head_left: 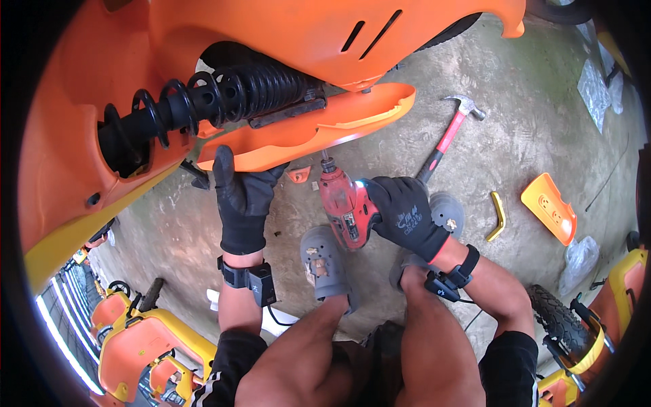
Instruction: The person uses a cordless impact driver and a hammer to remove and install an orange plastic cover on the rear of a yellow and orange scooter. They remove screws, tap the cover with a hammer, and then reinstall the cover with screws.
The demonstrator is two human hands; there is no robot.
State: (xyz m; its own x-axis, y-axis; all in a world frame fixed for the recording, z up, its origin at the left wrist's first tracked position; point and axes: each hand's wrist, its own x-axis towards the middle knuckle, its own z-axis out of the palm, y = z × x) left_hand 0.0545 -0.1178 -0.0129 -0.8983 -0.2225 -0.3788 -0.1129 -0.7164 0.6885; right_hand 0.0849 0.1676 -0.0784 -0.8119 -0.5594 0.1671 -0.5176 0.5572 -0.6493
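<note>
My left hand (245,203), in a black glove, grips the lower edge of a long curved orange plastic panel (291,149), thumb upright against its left end and fingers partly hidden beneath it. My right hand (410,214), gloved too, is wrapped round a red cordless power driver (342,203) whose small light glows. The driver's bit points up at the underside of the panel; whether the tip meets a screw I cannot make out. Above the panel, a black coil-spring shock absorber (203,102) slants across the larger orange vehicle body (319,34).
To the right on the concrete floor lie a claw hammer (451,136), a yellow bent strip (498,216), an orange plastic piece (550,209) and clear plastic bags (592,95). A small orange scrap (298,175) sits behind the driver. Other orange-yellow vehicles (146,346) stand at both lower sides.
</note>
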